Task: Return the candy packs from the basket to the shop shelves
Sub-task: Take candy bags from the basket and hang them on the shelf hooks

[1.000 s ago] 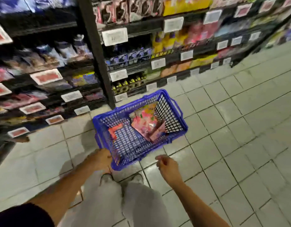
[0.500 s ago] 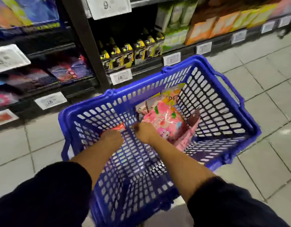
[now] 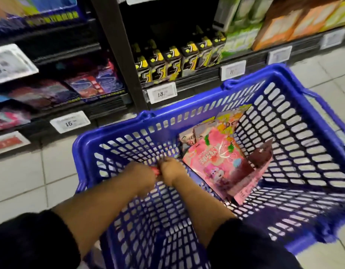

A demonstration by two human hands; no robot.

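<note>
A: Two hands are down inside the blue perforated plastic basket (image 3: 284, 98) now. Half a second ago they sat apart on its floor; the left hand (image 3: 142, 176) and the right hand (image 3: 170, 169) have since come together, touching at the knuckles, near the basket's left wall.

B: Holding anything?

A: A sliver of a small red pack (image 3: 155, 170) shows between them. Both hands curl over it, so I judge both pinch it, though most of it is hidden.

B: And the other candy?

A: The large pink glossy candy pouch (image 3: 216, 162) lies just right of the hands, tilted against the basket's right wall, with other printed packs tucked behind it and a dark maroon sachet (image 3: 261, 154) at its far edge.

B: So where does the job stand?

A: Early, I think. Nothing looks shelved; the dark shop shelves (image 3: 109, 105) stand just beyond the basket's far rim, with black-and-yellow boxes (image 3: 167, 61) and white price tags (image 3: 161, 92) along them. Lifting the red pack out looks like the step in hand.
</note>
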